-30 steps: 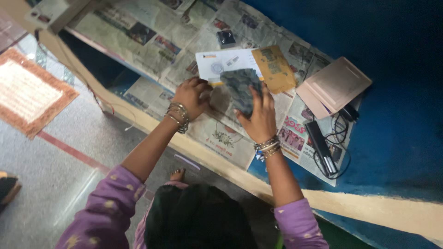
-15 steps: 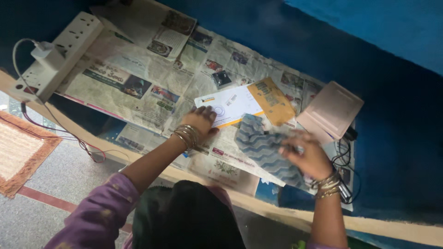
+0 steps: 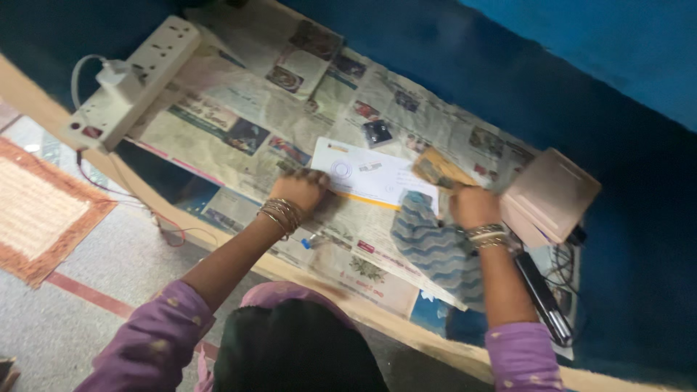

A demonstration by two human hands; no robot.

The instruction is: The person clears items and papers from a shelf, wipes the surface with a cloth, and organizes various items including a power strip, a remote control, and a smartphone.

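Left hand (image 3: 299,190) is pressing flat on the white envelope (image 3: 374,176), pinning it to the newspaper-lined shelf (image 3: 218,123). Right hand (image 3: 473,205) is pinching the brown envelope (image 3: 433,168) at the white one's right end, lifting it; a striped cloth (image 3: 435,250) is lying beneath the wrist.

Blue shelf (image 3: 624,239) lined with newspaper (image 3: 239,109) sheets.
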